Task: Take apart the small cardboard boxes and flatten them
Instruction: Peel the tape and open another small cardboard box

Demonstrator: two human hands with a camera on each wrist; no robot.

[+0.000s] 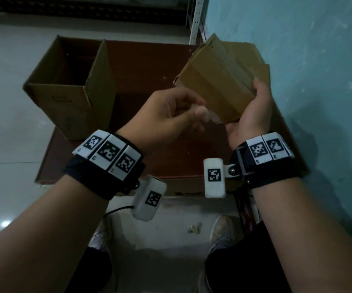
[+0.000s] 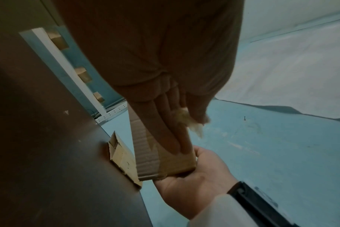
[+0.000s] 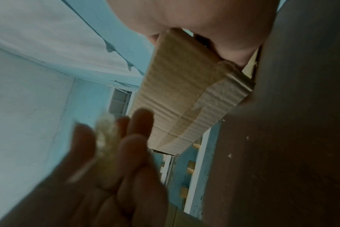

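Two hands: both are being kept above the brown desk (image 1: 141, 66).
Small box (image 1: 217, 85): is being cupped in the right hand (image 1: 253, 115), fingers curled round its far edge.
Left hand (image 1: 166, 117): a crumpled scrap of tape (image 2: 186, 118) is being pinched between thumb and fingertips, just beside the box.
Large open box (image 1: 69, 85): is being left upright on the desk.

Right hand (image 1: 250, 115) cupped, left hand (image 1: 166, 117) pinching
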